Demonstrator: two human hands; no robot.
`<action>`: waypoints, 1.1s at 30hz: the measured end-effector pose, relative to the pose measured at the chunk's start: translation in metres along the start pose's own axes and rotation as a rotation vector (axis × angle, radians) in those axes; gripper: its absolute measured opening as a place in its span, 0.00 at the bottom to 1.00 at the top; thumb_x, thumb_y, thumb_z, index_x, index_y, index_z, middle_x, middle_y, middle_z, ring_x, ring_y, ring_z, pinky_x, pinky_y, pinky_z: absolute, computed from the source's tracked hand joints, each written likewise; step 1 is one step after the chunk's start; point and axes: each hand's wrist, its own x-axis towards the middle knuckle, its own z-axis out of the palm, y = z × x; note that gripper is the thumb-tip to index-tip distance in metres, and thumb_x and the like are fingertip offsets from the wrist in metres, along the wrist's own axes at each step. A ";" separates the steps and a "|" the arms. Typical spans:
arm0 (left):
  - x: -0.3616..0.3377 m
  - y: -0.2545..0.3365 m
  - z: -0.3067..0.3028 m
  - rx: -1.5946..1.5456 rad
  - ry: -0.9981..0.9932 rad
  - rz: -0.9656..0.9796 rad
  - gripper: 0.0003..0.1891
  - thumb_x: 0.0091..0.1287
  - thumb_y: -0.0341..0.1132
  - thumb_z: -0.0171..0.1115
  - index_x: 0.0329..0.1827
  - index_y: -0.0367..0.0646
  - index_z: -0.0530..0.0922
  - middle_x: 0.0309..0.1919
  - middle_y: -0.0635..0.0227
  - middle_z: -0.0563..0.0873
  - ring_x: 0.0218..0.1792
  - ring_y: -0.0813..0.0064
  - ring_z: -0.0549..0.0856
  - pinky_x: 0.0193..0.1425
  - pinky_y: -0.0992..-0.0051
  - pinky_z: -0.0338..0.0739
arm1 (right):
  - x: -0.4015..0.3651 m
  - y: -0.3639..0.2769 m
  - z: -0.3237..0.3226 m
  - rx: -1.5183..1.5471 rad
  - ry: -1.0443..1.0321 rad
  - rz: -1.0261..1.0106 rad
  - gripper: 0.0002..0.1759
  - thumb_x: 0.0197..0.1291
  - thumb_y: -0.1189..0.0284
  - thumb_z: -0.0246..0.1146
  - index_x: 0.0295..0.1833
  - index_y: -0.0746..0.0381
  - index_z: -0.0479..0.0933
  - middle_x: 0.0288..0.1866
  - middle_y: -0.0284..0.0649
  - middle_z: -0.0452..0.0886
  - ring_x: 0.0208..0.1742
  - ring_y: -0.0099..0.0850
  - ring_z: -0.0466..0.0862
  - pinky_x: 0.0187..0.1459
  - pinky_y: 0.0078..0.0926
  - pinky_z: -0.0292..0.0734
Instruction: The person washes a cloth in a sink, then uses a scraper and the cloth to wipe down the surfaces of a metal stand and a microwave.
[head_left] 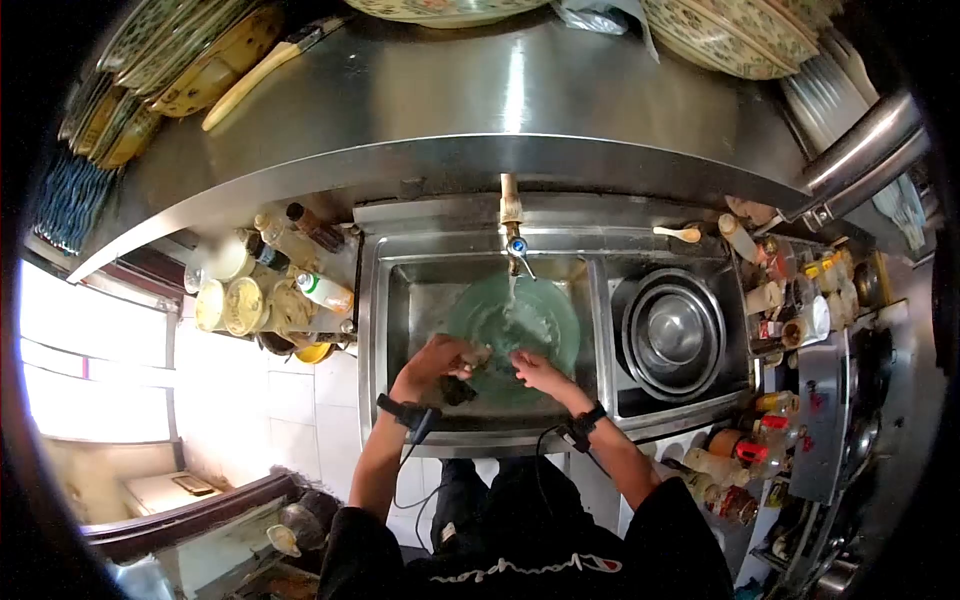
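Note:
A green plastic basin (560, 310) sits in the left bowl of the steel sink (400, 300). Water falls into it from the tap (515, 245), and the surface is churned white. Over the basin's near left rim, my left hand (440, 362) has its fingers curled around something small that I cannot make out. My right hand (540, 372) is at the near right side of the water, fingertips pinched together; what they hold, if anything, is too small to name. A dark, wet-looking clump (458, 390) lies just below my left hand, by the basin's rim.
Nested steel bowls (675, 335) fill the right sink bowl. A wooden spoon (677, 234) lies behind them. Bottles and tubs (245, 305) crowd the left side; jars (790, 300) stand at the right. A steel shelf (430, 100) with stacked dishes overhangs the back.

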 end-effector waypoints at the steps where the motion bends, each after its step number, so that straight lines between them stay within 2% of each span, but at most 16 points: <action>1: -0.002 0.027 0.004 0.028 0.026 -0.035 0.10 0.61 0.29 0.69 0.42 0.36 0.81 0.26 0.65 0.84 0.29 0.82 0.83 0.32 0.80 0.79 | 0.005 -0.002 0.004 0.107 -0.005 0.034 0.35 0.69 0.45 0.50 0.72 0.57 0.59 0.68 0.45 0.67 0.63 0.40 0.74 0.58 0.42 0.72; 3: 0.016 0.006 0.000 0.364 0.020 0.360 0.11 0.58 0.26 0.71 0.42 0.36 0.80 0.26 0.65 0.84 0.31 0.81 0.83 0.35 0.80 0.79 | 0.011 -0.004 0.010 0.372 -0.003 0.113 0.39 0.67 0.42 0.48 0.75 0.54 0.53 0.72 0.46 0.61 0.68 0.42 0.68 0.61 0.48 0.69; 5: 0.052 -0.055 -0.006 -0.407 -0.016 0.041 0.15 0.55 0.19 0.71 0.43 0.37 0.76 0.32 0.60 0.83 0.40 0.73 0.85 0.38 0.75 0.81 | 0.017 -0.005 0.011 0.684 0.012 0.197 0.43 0.66 0.39 0.48 0.77 0.51 0.49 0.75 0.46 0.56 0.72 0.44 0.62 0.64 0.53 0.66; 6: 0.053 -0.034 0.007 -0.584 0.017 0.038 0.16 0.55 0.18 0.70 0.44 0.37 0.75 0.34 0.58 0.82 0.43 0.71 0.84 0.39 0.74 0.81 | 0.023 -0.004 0.011 0.747 -0.011 0.206 0.41 0.66 0.38 0.47 0.77 0.50 0.51 0.74 0.43 0.58 0.73 0.42 0.61 0.65 0.55 0.63; 9: 0.059 -0.003 0.034 -0.709 0.091 0.012 0.11 0.63 0.27 0.58 0.47 0.34 0.73 0.45 0.55 0.80 0.47 0.63 0.82 0.46 0.67 0.79 | 0.058 0.020 0.017 0.981 -0.185 -0.181 0.38 0.66 0.40 0.47 0.74 0.50 0.57 0.71 0.38 0.64 0.71 0.40 0.64 0.65 0.57 0.62; 11: 0.062 0.028 0.039 -0.830 0.018 -0.056 0.17 0.66 0.38 0.48 0.48 0.31 0.76 0.49 0.56 0.81 0.48 0.62 0.79 0.56 0.65 0.74 | 0.074 0.035 0.018 1.141 -0.303 -0.233 0.32 0.68 0.43 0.46 0.69 0.50 0.65 0.66 0.34 0.70 0.68 0.38 0.68 0.64 0.55 0.64; 13: 0.080 0.021 0.037 -1.182 -0.010 -0.138 0.17 0.65 0.39 0.48 0.46 0.33 0.74 0.43 0.57 0.81 0.43 0.64 0.79 0.52 0.64 0.75 | 0.053 -0.010 0.003 1.416 -0.322 -0.040 0.30 0.69 0.45 0.44 0.67 0.51 0.67 0.65 0.35 0.72 0.66 0.38 0.70 0.63 0.53 0.65; 14: 0.102 -0.011 0.028 -1.200 -0.010 -0.153 0.16 0.63 0.39 0.48 0.44 0.34 0.74 0.40 0.57 0.80 0.40 0.63 0.80 0.50 0.63 0.76 | 0.064 0.000 0.001 1.502 -0.435 -0.154 0.34 0.69 0.43 0.47 0.71 0.54 0.61 0.68 0.40 0.66 0.67 0.42 0.69 0.63 0.52 0.70; 15: 0.115 -0.028 0.022 -1.218 -0.012 -0.166 0.16 0.62 0.40 0.48 0.43 0.35 0.74 0.38 0.58 0.80 0.38 0.61 0.80 0.47 0.62 0.77 | 0.064 -0.001 -0.003 1.466 -0.327 -0.161 0.34 0.69 0.43 0.47 0.70 0.54 0.62 0.67 0.40 0.67 0.65 0.41 0.71 0.62 0.51 0.72; 16: 0.103 0.016 0.044 -0.938 0.320 -0.250 0.16 0.61 0.42 0.51 0.42 0.37 0.74 0.39 0.61 0.79 0.35 0.64 0.79 0.48 0.65 0.76 | 0.063 -0.004 -0.008 1.425 -0.219 -0.167 0.34 0.69 0.43 0.47 0.69 0.55 0.63 0.67 0.39 0.68 0.64 0.40 0.73 0.61 0.49 0.74; 17: 0.107 0.008 0.044 -0.755 0.379 -0.232 0.16 0.62 0.43 0.52 0.43 0.39 0.74 0.39 0.61 0.79 0.35 0.64 0.79 0.47 0.65 0.77 | 0.061 -0.006 -0.012 1.382 -0.112 -0.170 0.34 0.69 0.43 0.47 0.68 0.55 0.65 0.66 0.39 0.70 0.62 0.39 0.74 0.60 0.48 0.75; 22: 0.164 -0.123 0.028 0.013 0.536 -0.028 0.20 0.64 0.48 0.55 0.53 0.46 0.71 0.44 0.62 0.80 0.40 0.65 0.81 0.41 0.63 0.79 | 0.053 -0.046 -0.027 0.919 -0.030 -0.336 0.20 0.70 0.61 0.56 0.61 0.60 0.73 0.56 0.36 0.78 0.53 0.30 0.80 0.53 0.32 0.77; 24: 0.159 -0.110 0.038 -0.061 0.601 -0.124 0.20 0.65 0.49 0.54 0.54 0.47 0.72 0.45 0.63 0.81 0.42 0.64 0.81 0.43 0.63 0.79 | 0.073 -0.032 -0.021 0.851 0.068 -0.323 0.18 0.69 0.63 0.57 0.59 0.61 0.75 0.54 0.36 0.79 0.52 0.27 0.80 0.52 0.30 0.76; 27: 0.129 -0.022 0.061 -0.718 0.490 -0.273 0.22 0.67 0.52 0.51 0.53 0.45 0.76 0.45 0.65 0.82 0.45 0.63 0.82 0.50 0.65 0.77 | 0.091 -0.036 -0.012 0.491 0.248 -0.266 0.17 0.68 0.66 0.54 0.55 0.64 0.76 0.48 0.39 0.81 0.48 0.31 0.80 0.49 0.35 0.74; 30: 0.125 -0.029 0.055 -0.863 0.223 0.006 0.25 0.68 0.56 0.45 0.52 0.44 0.77 0.44 0.66 0.84 0.46 0.68 0.82 0.53 0.67 0.76 | 0.090 -0.036 -0.002 0.061 0.399 -0.470 0.19 0.70 0.63 0.53 0.54 0.69 0.73 0.45 0.50 0.80 0.45 0.48 0.80 0.48 0.48 0.73; 33: 0.136 -0.062 0.043 -0.905 0.033 0.142 0.24 0.71 0.54 0.44 0.51 0.44 0.77 0.44 0.67 0.84 0.45 0.69 0.83 0.51 0.68 0.77 | 0.073 -0.049 -0.020 -0.365 0.324 -0.303 0.21 0.70 0.61 0.54 0.58 0.67 0.72 0.49 0.51 0.79 0.51 0.48 0.79 0.50 0.47 0.73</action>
